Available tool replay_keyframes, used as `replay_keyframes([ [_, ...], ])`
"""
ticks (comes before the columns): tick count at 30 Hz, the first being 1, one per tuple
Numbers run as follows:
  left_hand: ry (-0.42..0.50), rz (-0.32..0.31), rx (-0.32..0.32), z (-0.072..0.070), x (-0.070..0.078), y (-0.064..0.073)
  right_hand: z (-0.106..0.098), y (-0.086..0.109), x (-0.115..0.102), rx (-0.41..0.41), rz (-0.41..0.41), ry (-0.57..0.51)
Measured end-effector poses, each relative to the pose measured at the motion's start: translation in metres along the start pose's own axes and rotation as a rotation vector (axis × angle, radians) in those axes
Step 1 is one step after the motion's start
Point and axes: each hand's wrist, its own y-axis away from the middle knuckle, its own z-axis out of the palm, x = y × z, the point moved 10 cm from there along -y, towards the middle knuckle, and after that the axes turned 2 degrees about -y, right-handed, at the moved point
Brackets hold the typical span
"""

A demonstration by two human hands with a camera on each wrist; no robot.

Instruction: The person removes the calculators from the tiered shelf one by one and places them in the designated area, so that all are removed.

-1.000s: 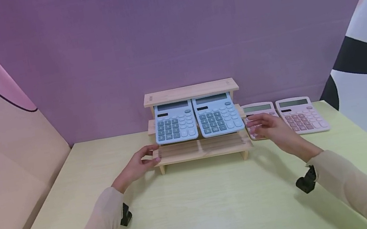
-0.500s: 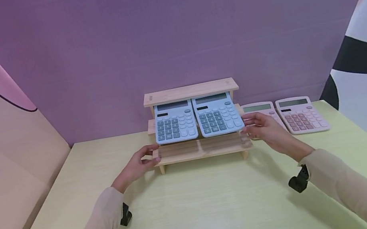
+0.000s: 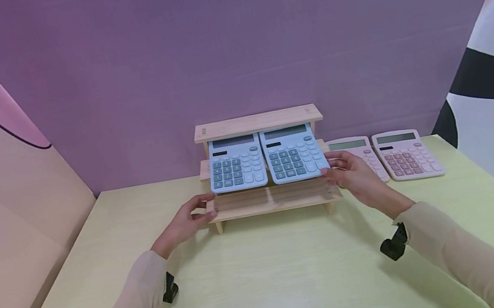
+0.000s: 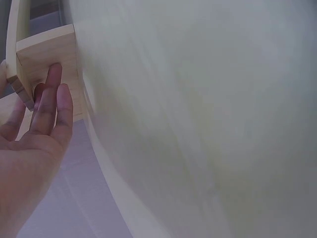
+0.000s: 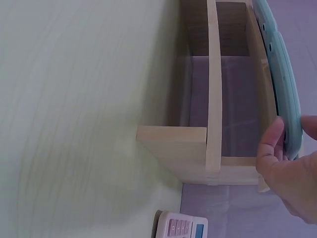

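Note:
Two blue calculators lean side by side on the middle step of a small wooden shelf (image 3: 274, 199): the left calculator (image 3: 236, 164) and the right calculator (image 3: 295, 153). My right hand (image 3: 363, 181) pinches the lower right corner of the right one; in the right wrist view the fingers (image 5: 272, 144) are under its edge and the thumb is over it. My left hand (image 3: 184, 223) grips the left end of the shelf's lowest board. In the left wrist view several fingers (image 4: 45, 106) reach beneath that board; the thumb is mostly out of sight.
Two pink calculators lie on the table (image 3: 268, 281) right of the shelf: one (image 3: 348, 145) partly hidden behind my right hand, the other (image 3: 408, 154) in full view. A purple backdrop (image 3: 228, 42) rises behind the shelf.
My right hand has moved left from in front of the pink calculator to the blue calculator's corner and taken hold of it. My left hand stays at the shelf.

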Motion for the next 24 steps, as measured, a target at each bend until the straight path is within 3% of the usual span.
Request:
replay_keyframes([
  [8,0.004,0.009,-0.003,0.0003,0.0007,-0.0015,0.0004,-0.0002,0.0009,0.016,0.006,0.0],
  [24,0.01,0.016,-0.001,-0.0003,-0.0031,-0.0037,0.0033,0.0038,0.003,0.037,0.021,-0.135],
])
